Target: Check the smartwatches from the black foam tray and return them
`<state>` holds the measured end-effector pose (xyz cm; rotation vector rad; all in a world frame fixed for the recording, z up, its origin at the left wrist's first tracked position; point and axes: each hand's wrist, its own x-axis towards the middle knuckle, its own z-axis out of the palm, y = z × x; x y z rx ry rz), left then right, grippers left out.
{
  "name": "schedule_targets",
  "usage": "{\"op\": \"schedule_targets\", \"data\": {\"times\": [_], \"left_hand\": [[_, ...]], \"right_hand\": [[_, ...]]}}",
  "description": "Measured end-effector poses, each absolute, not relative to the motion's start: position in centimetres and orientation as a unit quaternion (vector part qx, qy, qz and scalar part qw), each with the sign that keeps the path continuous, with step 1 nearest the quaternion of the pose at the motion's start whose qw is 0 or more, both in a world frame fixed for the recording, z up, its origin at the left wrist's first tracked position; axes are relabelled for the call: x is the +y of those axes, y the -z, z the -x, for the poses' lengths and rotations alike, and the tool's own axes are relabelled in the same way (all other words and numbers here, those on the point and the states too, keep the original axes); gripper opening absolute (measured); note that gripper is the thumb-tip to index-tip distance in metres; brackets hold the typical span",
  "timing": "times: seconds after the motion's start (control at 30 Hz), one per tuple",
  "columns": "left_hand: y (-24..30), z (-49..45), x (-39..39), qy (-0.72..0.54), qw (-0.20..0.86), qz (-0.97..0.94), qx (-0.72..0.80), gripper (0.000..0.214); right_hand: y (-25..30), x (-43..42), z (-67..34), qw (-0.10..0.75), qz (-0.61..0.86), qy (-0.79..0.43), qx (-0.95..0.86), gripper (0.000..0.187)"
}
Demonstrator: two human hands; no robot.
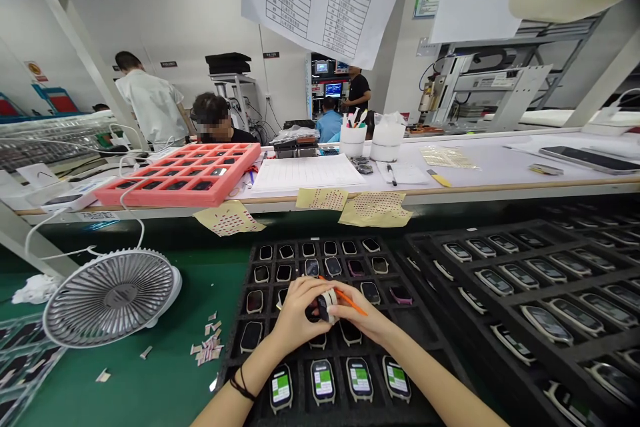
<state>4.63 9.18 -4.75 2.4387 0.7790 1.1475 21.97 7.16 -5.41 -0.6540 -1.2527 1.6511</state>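
Both my hands meet over a black foam tray [235, 363] of smartwatches. My left hand [296, 312] is closed around a smartwatch case [324, 305], its dark face turned sideways and partly covered by fingers. On the other side, my right hand [363, 315] presses the same watch with its thumb and also grips a thin orange stick-like tool [353, 302]. The tool's exact kind is not clear. Below the hands, a row of watches with lit green-and-white screens [323, 380] sits in the tray slots; watches farther back have dark screens.
More watch trays [530, 280] stand at right. A white fan [115, 297] and small paper tabs [207, 343] lie left on the green mat. A raised shelf holds a pink foam tray [183, 173], papers [307, 172] and white cups [353, 139]. Several people are behind it.
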Motion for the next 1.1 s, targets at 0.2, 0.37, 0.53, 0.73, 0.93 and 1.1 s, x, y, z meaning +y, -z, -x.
{"op": "schedule_targets", "data": {"times": [0.2,0.37,0.53,0.73,0.93,1.1], "left_hand": [[5.0,-4.6,9.1,-0.392,0.17,-0.862,0.275,0.06],[4.8,-4.7,9.1,-0.394,0.181,-0.857,0.28,0.058],[4.9,-4.8,9.3,-0.402,0.211,-0.83,0.324,0.052],[5.5,-4.6,10.0,-0.422,0.275,-0.77,0.392,0.047],[5.4,-4.7,9.7,-0.416,0.273,-0.778,0.385,0.051],[5.3,-4.9,9.5,-0.425,0.254,-0.783,0.377,0.049]], "right_hand": [[5.9,7.2,-22.0,0.476,0.293,-0.644,-0.523,0.044],[6.0,7.2,-21.8,0.474,0.306,-0.634,-0.529,0.045],[6.1,8.0,-21.6,0.531,0.372,-0.591,-0.48,0.038],[5.3,8.1,-22.6,0.642,0.317,-0.537,-0.446,0.039],[5.0,7.4,-22.4,0.62,0.33,-0.526,-0.479,0.045],[5.0,7.5,-22.2,0.613,0.334,-0.531,-0.48,0.047]]}}
